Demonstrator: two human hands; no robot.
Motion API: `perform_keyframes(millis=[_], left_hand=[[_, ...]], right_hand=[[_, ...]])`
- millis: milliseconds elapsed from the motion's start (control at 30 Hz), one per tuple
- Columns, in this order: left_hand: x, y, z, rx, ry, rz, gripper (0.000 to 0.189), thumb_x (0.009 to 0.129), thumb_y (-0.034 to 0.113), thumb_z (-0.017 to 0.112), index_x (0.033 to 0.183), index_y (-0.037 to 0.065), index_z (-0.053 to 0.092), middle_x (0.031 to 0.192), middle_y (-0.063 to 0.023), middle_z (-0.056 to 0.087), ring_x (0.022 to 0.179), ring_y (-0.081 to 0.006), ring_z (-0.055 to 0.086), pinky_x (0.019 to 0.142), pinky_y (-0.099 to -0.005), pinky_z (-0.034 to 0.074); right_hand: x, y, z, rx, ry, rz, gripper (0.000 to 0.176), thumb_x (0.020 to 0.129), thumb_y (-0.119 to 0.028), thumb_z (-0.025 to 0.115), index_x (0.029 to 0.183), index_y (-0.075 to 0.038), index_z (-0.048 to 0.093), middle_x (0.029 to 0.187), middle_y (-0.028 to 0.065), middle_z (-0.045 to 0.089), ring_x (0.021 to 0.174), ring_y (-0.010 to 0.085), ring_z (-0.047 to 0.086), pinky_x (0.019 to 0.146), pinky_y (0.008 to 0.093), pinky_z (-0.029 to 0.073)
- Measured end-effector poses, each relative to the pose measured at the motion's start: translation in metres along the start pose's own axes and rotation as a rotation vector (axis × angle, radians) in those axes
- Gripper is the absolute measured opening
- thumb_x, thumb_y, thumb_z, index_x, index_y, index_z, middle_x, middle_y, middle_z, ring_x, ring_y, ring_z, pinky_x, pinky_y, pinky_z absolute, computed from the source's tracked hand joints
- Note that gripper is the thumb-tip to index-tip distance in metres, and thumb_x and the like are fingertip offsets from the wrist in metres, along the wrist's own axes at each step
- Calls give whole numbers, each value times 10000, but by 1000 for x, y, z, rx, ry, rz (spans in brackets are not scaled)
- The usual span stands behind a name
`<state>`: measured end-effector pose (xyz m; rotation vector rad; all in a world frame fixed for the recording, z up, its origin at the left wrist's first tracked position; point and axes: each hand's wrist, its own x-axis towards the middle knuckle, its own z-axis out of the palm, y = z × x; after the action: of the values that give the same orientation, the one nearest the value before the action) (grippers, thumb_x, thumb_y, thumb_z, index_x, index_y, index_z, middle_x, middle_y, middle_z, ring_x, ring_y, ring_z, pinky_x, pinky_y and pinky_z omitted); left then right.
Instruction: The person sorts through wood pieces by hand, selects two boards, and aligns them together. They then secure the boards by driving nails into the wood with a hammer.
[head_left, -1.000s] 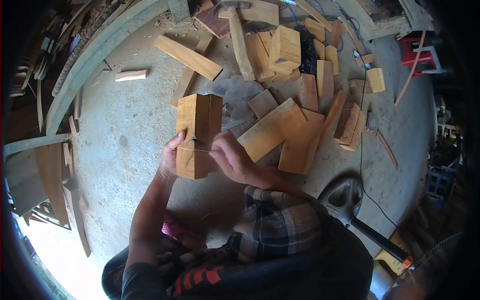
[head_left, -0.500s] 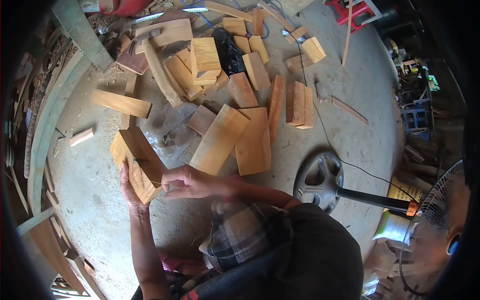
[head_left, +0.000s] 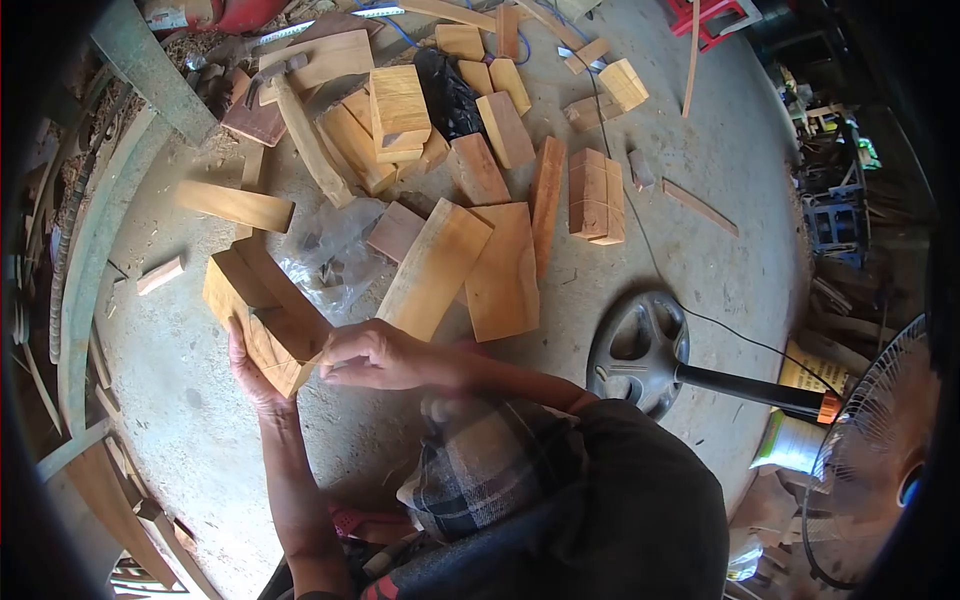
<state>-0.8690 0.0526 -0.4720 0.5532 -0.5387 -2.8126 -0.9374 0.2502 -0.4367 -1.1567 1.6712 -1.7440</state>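
Observation:
My left hand (head_left: 258,372) grips a bundle of wood blocks (head_left: 262,305) from below and its left side, tilted above the floor. A thin band (head_left: 296,358) crosses the bundle's lower end; whether it is string or rubber cannot be made out. At that lower right end, my right hand (head_left: 370,355) is closed in a pinch, its fingertips at the band and against the wood. Just beyond the bundle, a loose wood piece (head_left: 235,205) rests across another strip. Clear plastic bags (head_left: 335,255) lie to the right of the bundle.
Several wood blocks (head_left: 400,110) and boards (head_left: 435,270) lie piled ahead, with a hammer (head_left: 305,130) among them. Another banded bundle (head_left: 597,197) stands farther right. A fan base (head_left: 640,355) and its cable are at my right. A green metal frame (head_left: 95,270) borders the left.
The bundle and both hands have shifted slightly left in view. My right fingers have moved closer against the bundle's lower end. The floor pieces appear shifted slightly with the camera.

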Motion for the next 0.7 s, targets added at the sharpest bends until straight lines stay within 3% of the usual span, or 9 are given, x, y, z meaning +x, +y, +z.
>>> perform_keyframes(millis=[133,200,267,333,400,467,567,633,700], left_hand=[[4,-6,8,33,-51,-26,456,977,358,478,1285,22,501,1161,-130,633,990,-262,648,879,-407,536],[9,-7,-10,-14,49,-65,454,953,364,528,1256,27,526,1127,-125,646,965,-251,654,857,-394,548],[8,-13,6,-11,174,29,424,916,331,585,1201,18,557,1056,-120,670,876,-230,675,798,-361,569],[8,-17,5,43,154,74,476,924,356,574,1251,16,515,1136,-127,636,983,-241,645,874,-375,541],[10,-26,16,106,233,143,500,916,367,581,1268,23,496,1158,-117,617,1028,-232,620,909,-371,516],[17,-25,6,194,297,218,499,908,355,595,1279,42,481,1166,-99,594,1064,-215,587,935,-366,484],[6,-7,-4,346,230,265,731,861,171,661,1442,141,220,1308,-115,457,1178,-228,498,963,-369,458],[-4,-4,2,462,243,298,782,843,138,669,1461,138,189,1309,-128,455,1174,-235,504,968,-372,456],[-10,-5,9,574,213,297,835,826,104,676,1480,135,158,1310,-141,452,1170,-243,509,973,-374,455]], right_hand=[[1,-7,-6,23,-29,88,103,818,-95,712,895,-33,684,788,65,631,635,148,573,573,289,451],[-1,-2,-7,-52,-41,6,105,832,-30,683,935,-19,671,853,94,647,741,211,623,632,306,474],[0,-11,-3,-53,12,47,106,839,-23,674,945,-18,675,867,98,661,760,192,634,651,304,484],[-6,-16,-2,-49,39,88,99,842,-39,679,940,-20,681,863,92,667,748,172,633,642,311,489],[-14,-20,-4,99,-116,369,128,874,-53,658,997,-28,681,896,73,678,824,141,638,683,299,495],[-27,-25,4,181,-158,332,146,888,-62,646,1027,-26,675,900,62,681,795,118,622,662,279,489],[-37,-21,8,198,-172,287,181,930,-90,602,1088,-20,657,829,22,653,659,68,560,576,216,456],[-40,-19,-5,354,1,715,188,944,-100,581,1102,-23,647,740,-5,594,589,37,505,534,189,422],[-48,-2,-13,402,127,685,179,953,-101,563,1096,-29,644,694,-24,547,584,31,503,541,188,423]])
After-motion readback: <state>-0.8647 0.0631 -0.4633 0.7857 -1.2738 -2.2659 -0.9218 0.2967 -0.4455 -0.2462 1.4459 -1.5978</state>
